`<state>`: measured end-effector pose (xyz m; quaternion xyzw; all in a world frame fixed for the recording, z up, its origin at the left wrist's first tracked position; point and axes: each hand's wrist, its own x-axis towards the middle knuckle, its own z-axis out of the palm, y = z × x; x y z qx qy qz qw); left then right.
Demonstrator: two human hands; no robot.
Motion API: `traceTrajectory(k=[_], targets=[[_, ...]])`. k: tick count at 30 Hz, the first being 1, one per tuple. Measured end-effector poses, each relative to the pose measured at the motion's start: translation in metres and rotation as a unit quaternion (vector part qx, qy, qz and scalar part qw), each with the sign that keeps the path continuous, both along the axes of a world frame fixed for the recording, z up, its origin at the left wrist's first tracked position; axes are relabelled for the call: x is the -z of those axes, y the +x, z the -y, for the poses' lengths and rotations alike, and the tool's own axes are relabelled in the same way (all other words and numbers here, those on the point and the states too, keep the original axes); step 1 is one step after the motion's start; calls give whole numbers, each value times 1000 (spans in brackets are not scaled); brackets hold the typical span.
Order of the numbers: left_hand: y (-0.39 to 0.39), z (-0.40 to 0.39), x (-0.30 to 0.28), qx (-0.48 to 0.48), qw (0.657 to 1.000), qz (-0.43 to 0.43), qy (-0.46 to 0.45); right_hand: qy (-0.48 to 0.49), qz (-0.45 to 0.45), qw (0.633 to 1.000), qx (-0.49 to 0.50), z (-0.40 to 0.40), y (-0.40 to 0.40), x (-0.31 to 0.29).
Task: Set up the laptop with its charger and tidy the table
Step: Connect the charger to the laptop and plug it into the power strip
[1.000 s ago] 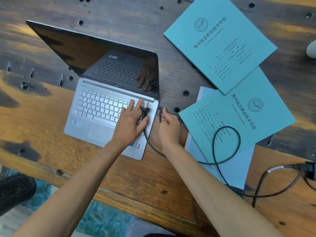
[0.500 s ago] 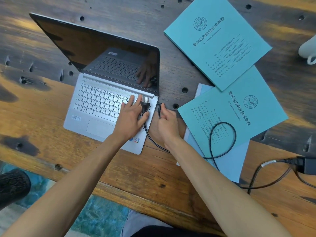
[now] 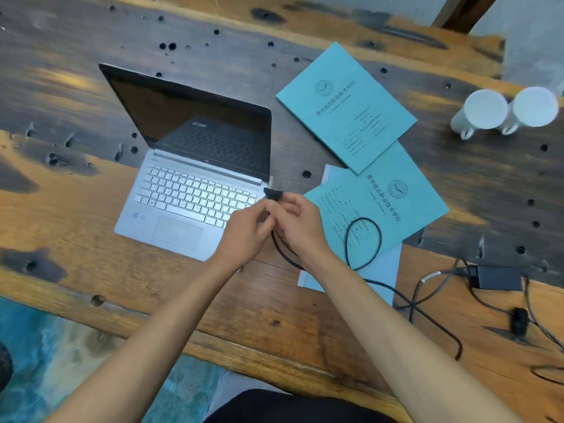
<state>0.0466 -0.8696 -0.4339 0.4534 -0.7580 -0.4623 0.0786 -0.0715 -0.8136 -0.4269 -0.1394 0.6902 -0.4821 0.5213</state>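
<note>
An open silver laptop (image 3: pixel 183 196) with a dark screen stands on the wooden table (image 3: pixel 91 270). My left hand (image 3: pixel 248 232) and my right hand (image 3: pixel 300 222) meet just off the laptop's right front corner. Both hold the black charger cable, and its black plug (image 3: pixel 272 193) sticks up above my fingers, next to the laptop's right edge. The cable (image 3: pixel 378 239) loops over a teal booklet and runs right to the black charger brick (image 3: pixel 497 277).
Two teal booklets (image 3: pixel 345 105) (image 3: pixel 406 215) lie right of the laptop over a pale blue sheet (image 3: pixel 381 270). Two white mugs (image 3: pixel 485 112) (image 3: pixel 534 108) lie at the far right. More cable tangles by the brick. The table's near edge borders a blue floor.
My left hand came off the keyboard and joined my right hand on the cable; the plug is now raised off the laptop's side. The view pulled back, and the mugs show.
</note>
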Motion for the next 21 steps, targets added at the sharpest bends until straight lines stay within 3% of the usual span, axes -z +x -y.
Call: traceTrajectory(k=[2, 6, 12, 15, 21], targets=[[-11, -12, -13, 19, 998, -49, 26, -14, -6, 1000, 26, -15, -10, -15], [-39, -44, -32, 47, 969, -148, 194, -32, -19, 994, 102, -53, -40, -45], [-89, -103, -47, 139, 930, -176, 291, -99, 27, 966, 237, -122, -82, -82], [-117, -138, -56, 182, 926, -162, 290, -130, 28, 945, 298, -160, -108, -97], [-168, -207, -54, 327, 920, -125, 176, -187, 10, 910, 369, -245, -166, -117]])
